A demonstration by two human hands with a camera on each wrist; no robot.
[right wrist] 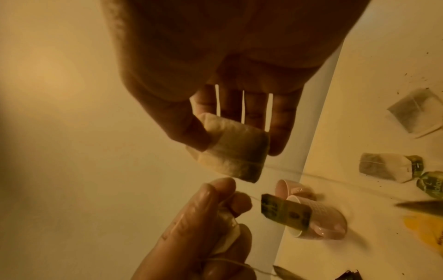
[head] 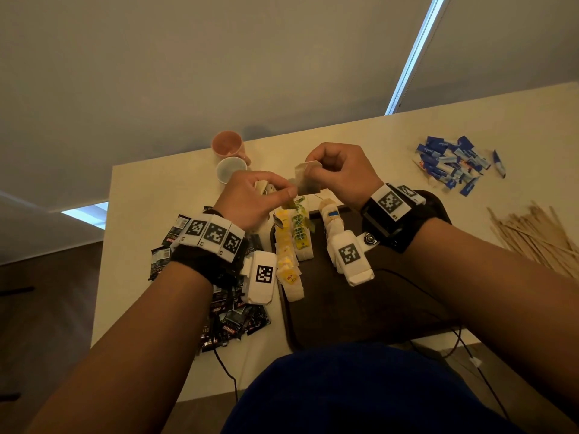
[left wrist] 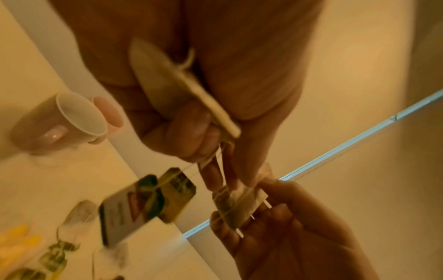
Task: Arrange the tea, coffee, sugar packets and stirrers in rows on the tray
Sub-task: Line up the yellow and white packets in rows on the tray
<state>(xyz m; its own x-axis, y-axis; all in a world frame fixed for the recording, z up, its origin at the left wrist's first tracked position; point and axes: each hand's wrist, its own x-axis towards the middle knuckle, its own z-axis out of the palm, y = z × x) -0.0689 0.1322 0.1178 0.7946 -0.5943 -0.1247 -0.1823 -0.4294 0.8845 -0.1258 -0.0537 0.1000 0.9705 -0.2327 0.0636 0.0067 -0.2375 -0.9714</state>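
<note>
Both hands are raised above the table. My right hand pinches a beige tea bag between thumb and fingers; the right wrist view shows this tea bag close up. My left hand grips another tea bag, and thin strings run from its fingers down to dangling green and yellow tags. Below the hands lies the dark brown tray. It carries a row of yellow-tagged tea bags, a green-tagged row and a plain white row.
Black coffee packets are heaped left of the tray. Blue sugar packets lie at the far right, with wooden stirrers nearer me. A pink cup and a white cup stand at the table's far edge. Loose tea bags lie on the table.
</note>
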